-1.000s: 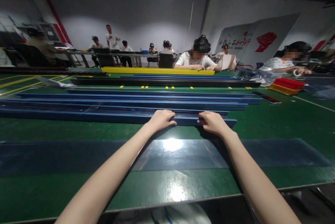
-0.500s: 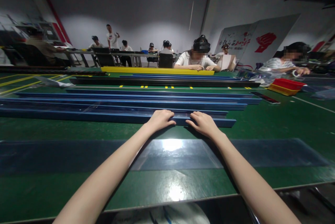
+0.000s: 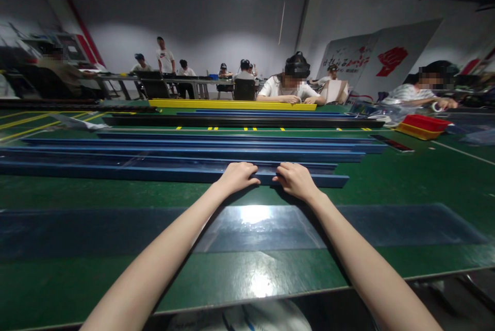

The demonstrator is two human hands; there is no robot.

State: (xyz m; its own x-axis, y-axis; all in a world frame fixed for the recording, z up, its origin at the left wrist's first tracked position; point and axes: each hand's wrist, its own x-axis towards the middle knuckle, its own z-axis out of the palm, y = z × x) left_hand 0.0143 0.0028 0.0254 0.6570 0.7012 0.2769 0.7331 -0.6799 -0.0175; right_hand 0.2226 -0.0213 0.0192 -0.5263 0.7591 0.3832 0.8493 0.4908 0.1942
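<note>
A long blue U-shaped channel (image 3: pixel 174 172) lies crosswise on the green table, its near wall facing me. My left hand (image 3: pixel 238 176) is closed over that wall, fingers curled over the top edge and thumb at the front. A short way to the right, my right hand (image 3: pixel 296 180) grips the same wall in the same manner. The fingertips inside the channel are hidden. Between my forearms and beyond them stretches a clear plastic strip (image 3: pixel 398 225), flat on the table and apart from both hands.
Behind the held channel lie more blue channels (image 3: pixel 247 153), a black profile (image 3: pixel 247 121) and a yellow bar (image 3: pixel 232 105). A phone (image 3: pixel 392 144) and red and yellow trays (image 3: pixel 421 127) are at the right. Across the table a co-worker (image 3: pixel 290 86) leans over the work.
My right hand has shifted slightly left along the channel wall, its fingers curling more tightly. My left hand and the channel look still.
</note>
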